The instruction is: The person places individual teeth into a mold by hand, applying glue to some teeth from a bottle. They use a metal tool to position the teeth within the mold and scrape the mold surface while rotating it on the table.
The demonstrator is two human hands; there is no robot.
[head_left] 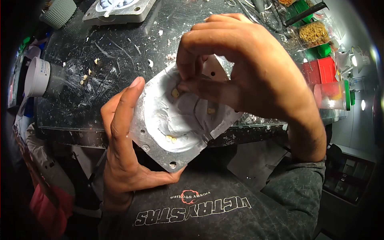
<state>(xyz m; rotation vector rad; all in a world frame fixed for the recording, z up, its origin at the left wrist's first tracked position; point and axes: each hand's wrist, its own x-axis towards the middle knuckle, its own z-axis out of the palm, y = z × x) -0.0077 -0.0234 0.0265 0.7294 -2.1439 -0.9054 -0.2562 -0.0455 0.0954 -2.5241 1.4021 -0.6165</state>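
My left hand [122, 148] grips a metal denture flask half [157, 155] by its edge, fingers along the far left side and thumb at the near corner. The flask is tilted over my lap at the table's edge. Inside it lies a pale plaster mould [158, 114] with yellowish artificial teeth [171, 139] set near its lower end. Another tooth [175, 93] sits by the upper end, and a further tooth [211, 111] on the right. Over the upper end, my right hand [248, 66] is closed in a pinch, its fingertips beside the upper tooth; anything between them is hidden.
Loose teeth [83, 80] and plaster scraps lie on the dark table [116, 92]. A second flask half [120, 17] stands at the back. To the left is a white tub [38, 77]; a red box [322, 71] and a green-lidded jar [332, 96] are to the right.
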